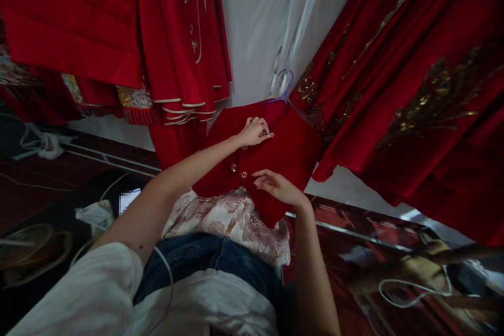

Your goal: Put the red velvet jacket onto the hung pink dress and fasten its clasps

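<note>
A red sleeveless vest [291,142] hangs in front of me on a purple hanger [285,86], with round jewelled buttons [244,174] down its front. My left hand [255,131] is on the upper chest of the vest. Its fingers are curled and closed at the front edge by an upper button, and partly hide what they grip. Lower down, beside a lower button, my right hand [277,187] hovers with fingers stretched and slightly apart, holding nothing. A pale floral cloth [232,218] lies under the vest's hem, over my lap.
Red garments with gold trim [181,52] hang at the left. A red gown with gold embroidery [425,100] hangs at the right. A dark surface at the lower left bears a white packet [96,215] and coiled cords. Another white cable [413,294] loops at the lower right.
</note>
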`<state>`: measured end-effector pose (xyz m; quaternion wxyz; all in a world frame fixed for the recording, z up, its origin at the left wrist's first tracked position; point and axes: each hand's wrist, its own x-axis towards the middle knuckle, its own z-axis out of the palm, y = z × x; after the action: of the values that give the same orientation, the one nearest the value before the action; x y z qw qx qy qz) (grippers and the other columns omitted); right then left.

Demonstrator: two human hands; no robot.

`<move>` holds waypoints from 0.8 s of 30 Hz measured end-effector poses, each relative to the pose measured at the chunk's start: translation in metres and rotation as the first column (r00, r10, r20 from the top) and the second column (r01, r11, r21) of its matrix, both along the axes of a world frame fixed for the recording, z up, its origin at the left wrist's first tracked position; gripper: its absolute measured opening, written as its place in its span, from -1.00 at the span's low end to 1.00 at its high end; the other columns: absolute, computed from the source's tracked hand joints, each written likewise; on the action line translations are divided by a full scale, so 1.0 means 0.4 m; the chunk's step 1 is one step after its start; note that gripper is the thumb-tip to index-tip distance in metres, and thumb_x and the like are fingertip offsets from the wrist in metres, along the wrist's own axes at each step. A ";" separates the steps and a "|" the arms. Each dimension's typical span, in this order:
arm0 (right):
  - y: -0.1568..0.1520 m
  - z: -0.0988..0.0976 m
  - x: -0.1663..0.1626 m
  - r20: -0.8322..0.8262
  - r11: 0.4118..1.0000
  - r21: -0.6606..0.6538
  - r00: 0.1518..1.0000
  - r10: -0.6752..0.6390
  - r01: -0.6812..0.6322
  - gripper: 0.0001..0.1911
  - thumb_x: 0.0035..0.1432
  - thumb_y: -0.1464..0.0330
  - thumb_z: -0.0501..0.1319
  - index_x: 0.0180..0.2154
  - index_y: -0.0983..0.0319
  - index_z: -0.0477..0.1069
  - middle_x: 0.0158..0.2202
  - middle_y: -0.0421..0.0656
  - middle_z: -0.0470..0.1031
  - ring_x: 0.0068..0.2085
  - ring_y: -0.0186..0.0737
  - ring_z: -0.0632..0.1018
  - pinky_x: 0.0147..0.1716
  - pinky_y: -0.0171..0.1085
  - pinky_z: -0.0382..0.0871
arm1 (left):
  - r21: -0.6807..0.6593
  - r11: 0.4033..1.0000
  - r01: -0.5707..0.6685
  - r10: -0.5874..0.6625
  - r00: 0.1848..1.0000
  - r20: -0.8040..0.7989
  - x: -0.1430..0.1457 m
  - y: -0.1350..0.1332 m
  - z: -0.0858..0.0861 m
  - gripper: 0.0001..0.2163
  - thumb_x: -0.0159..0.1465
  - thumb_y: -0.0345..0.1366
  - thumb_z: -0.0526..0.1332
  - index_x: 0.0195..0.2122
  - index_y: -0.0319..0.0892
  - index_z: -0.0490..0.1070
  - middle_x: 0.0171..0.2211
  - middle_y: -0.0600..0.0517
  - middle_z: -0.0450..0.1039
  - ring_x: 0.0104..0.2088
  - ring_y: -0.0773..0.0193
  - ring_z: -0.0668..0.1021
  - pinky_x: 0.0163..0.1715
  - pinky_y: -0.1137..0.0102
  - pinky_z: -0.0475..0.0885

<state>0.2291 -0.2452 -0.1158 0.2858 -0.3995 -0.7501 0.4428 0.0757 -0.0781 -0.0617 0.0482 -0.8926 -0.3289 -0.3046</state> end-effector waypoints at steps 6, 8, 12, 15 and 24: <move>0.020 0.009 0.024 0.019 0.990 0.129 0.998 -0.058 0.055 -0.63 0.21 0.18 0.20 0.00 0.19 0.39 0.01 -0.06 0.47 0.02 -0.21 0.51 0.10 -0.11 0.36 | 0.196 0.971 0.139 -0.105 0.978 -0.179 -0.010 -0.006 0.018 -0.88 0.29 -0.36 0.10 -0.20 -0.18 0.40 -0.34 0.01 0.45 -0.22 0.23 0.48 0.22 0.09 0.01; 0.043 0.021 0.033 0.037 0.949 0.269 0.983 -0.180 0.164 -0.60 0.17 0.16 0.23 0.01 0.19 0.39 0.09 -0.03 0.40 0.13 -0.13 0.42 0.20 -0.04 0.25 | 0.258 0.952 0.167 -0.091 0.955 -0.281 -0.005 -0.007 0.018 -0.84 0.31 -0.40 0.06 -0.16 -0.17 0.40 -0.35 0.02 0.45 -0.24 0.25 0.50 0.24 0.11 0.01; 0.145 0.078 0.013 -0.139 0.707 0.478 0.839 -0.525 0.521 -0.46 0.14 0.15 0.23 0.06 0.33 0.31 0.14 0.15 0.32 0.24 0.01 0.29 0.28 0.03 0.07 | 0.282 0.946 0.159 -0.052 0.934 -0.352 0.004 -0.008 0.019 -0.76 0.34 -0.36 0.00 -0.07 -0.25 0.39 -0.16 -0.13 0.46 -0.18 0.17 0.53 0.11 0.18 0.22; 0.247 0.126 -0.050 -0.365 0.675 0.455 0.813 -0.453 0.580 -0.47 0.28 0.12 0.03 0.15 0.28 0.17 0.20 0.09 0.26 0.24 -0.16 0.31 0.27 -0.10 0.12 | 0.188 0.981 0.052 0.012 0.947 -0.322 -0.010 -0.012 0.033 -0.67 0.35 -0.26 -0.01 -0.05 -0.37 0.39 -0.08 -0.28 0.45 -0.18 0.07 0.56 -0.13 0.22 0.33; 0.329 0.107 -0.045 -0.086 0.400 0.352 0.455 -0.886 0.846 -0.07 0.15 0.00 0.15 0.22 0.60 -0.07 0.24 0.54 -0.01 0.33 0.35 0.05 0.23 0.25 -0.09 | -0.008 0.981 -0.194 0.191 0.972 -0.134 -0.134 0.096 0.092 -0.76 0.09 -0.20 0.22 -0.44 -0.29 0.56 -0.45 -0.23 0.54 -0.11 -0.19 0.52 0.01 0.00 0.20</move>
<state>0.2112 -0.1134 -0.0728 0.4955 -0.6978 -0.5129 0.0672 0.0221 -0.0399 -0.0248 0.0896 -0.8752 -0.4132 -0.2351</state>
